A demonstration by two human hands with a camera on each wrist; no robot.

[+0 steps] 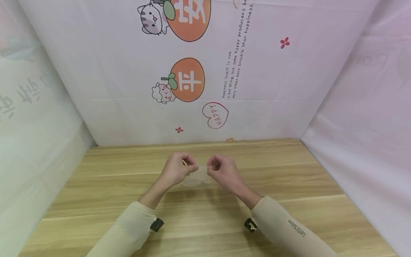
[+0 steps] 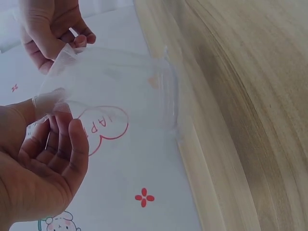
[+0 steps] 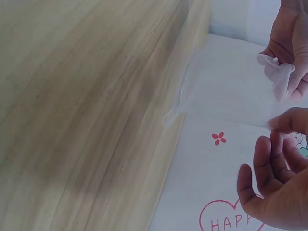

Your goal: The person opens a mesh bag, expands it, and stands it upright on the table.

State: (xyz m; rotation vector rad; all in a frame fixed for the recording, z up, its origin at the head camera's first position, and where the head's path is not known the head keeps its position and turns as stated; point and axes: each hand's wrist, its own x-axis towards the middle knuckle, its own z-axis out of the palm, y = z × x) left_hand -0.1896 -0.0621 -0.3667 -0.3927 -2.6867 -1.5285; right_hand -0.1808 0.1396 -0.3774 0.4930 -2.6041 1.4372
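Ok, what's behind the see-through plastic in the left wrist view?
Behind the plastic shows the white cloth with a faint orange mark. Whatever the left hand and right hand block there can't be seen.

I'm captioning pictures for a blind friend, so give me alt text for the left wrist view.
A left hand and a right hand pinch one end of what looks like a clear plastic bag. Behind it is a white backdrop printed with a red heart; a wood-grain tabletop fills the right side.
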